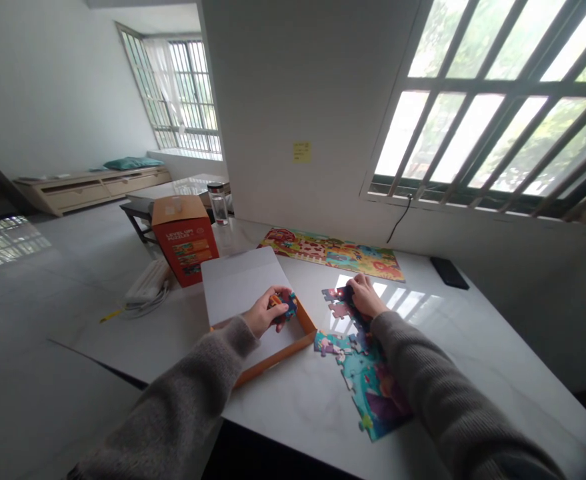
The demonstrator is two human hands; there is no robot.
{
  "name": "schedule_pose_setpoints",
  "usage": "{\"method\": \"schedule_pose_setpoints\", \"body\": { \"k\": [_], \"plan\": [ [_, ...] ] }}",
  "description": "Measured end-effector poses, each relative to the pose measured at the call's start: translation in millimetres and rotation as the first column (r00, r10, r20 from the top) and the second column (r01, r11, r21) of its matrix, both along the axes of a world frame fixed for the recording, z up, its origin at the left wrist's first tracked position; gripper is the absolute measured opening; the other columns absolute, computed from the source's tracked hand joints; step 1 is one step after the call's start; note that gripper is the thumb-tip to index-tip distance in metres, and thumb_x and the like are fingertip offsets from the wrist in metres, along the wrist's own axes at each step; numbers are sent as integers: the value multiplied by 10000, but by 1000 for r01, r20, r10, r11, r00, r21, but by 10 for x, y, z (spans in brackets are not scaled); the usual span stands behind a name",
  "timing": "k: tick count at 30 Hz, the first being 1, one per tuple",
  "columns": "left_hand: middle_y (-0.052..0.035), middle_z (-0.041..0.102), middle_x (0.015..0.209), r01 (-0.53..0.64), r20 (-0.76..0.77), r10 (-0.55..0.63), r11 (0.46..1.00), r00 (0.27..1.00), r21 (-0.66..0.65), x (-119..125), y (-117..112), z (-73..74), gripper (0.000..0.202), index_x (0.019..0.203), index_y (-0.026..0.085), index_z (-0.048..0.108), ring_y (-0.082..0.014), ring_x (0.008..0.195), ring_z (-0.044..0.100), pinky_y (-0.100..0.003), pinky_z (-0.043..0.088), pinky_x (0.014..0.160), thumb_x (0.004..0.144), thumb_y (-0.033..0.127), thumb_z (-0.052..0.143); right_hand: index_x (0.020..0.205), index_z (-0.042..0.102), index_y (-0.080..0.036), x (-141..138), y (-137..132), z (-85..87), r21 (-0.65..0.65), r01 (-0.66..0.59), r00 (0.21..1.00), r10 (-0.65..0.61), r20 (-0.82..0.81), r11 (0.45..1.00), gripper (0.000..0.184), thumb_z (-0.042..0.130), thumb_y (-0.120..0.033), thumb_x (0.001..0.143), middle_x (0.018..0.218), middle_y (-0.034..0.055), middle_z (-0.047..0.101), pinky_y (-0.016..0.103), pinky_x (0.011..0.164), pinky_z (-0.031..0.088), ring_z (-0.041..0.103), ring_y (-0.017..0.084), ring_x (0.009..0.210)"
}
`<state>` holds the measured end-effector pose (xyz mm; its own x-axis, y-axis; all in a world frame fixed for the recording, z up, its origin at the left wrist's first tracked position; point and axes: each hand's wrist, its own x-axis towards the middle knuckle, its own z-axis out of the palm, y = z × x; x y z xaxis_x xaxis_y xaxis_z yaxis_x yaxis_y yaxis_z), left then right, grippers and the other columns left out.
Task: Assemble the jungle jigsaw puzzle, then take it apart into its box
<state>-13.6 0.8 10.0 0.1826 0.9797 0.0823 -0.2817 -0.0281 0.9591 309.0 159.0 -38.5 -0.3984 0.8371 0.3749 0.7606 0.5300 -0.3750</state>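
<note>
My left hand (267, 311) is closed around a small bunch of loose puzzle pieces (289, 305) over the right corner of an orange-rimmed shallow tray (307, 336) with a white floor. My right hand (365, 296) rests on the white table, fingers pressed down on a piece at the top edge of a partly built blue and purple puzzle (367, 383). A few joined pieces (337, 310) lie just left of that hand.
A finished colourful puzzle (333, 254) lies at the wall. An orange puzzle box (185, 244) and a clear jar (218, 202) stand at the far left corner. A black phone (449, 272) lies at the right. A white cable bundle (147, 287) sits by the left edge.
</note>
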Motion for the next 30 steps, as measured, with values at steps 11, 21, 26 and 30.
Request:
{"method": "schedule_pose_setpoints", "body": {
  "k": [11,21,26,30],
  "plan": [
    [-82,639,946,-12,-20,13,1000,1000,19,-16,26,-49,500,1159,158,500,-134,606,622,-187,456,387,774,348,756,802,496,-210,129,-65,269,-53,209,924,-214,-316,977,104,413,-210,738,607,-17,496,268,558,425,481,167,584],
    [-29,609,848,-52,-101,52,999,994,5,-1,27,-31,517,1127,158,496,-108,503,574,-204,443,355,731,365,757,654,561,-192,-288,-186,952,24,95,962,-85,-259,995,138,425,-170,661,729,39,593,281,662,373,502,163,677],
    [-10,579,858,-104,-86,101,994,991,-35,18,28,10,470,1088,173,493,-89,457,549,-210,434,337,718,346,727,666,559,-195,-728,-504,1311,55,-52,983,60,-174,997,155,419,-153,719,687,22,563,271,635,351,475,153,634],
    [7,576,798,-69,3,70,995,998,-76,51,6,75,432,1108,183,470,-97,425,536,-221,431,339,758,348,661,663,547,-200,-1162,-874,1355,-35,-242,969,241,-47,970,158,433,-131,747,695,14,566,255,628,334,480,147,650]
  ]
}}
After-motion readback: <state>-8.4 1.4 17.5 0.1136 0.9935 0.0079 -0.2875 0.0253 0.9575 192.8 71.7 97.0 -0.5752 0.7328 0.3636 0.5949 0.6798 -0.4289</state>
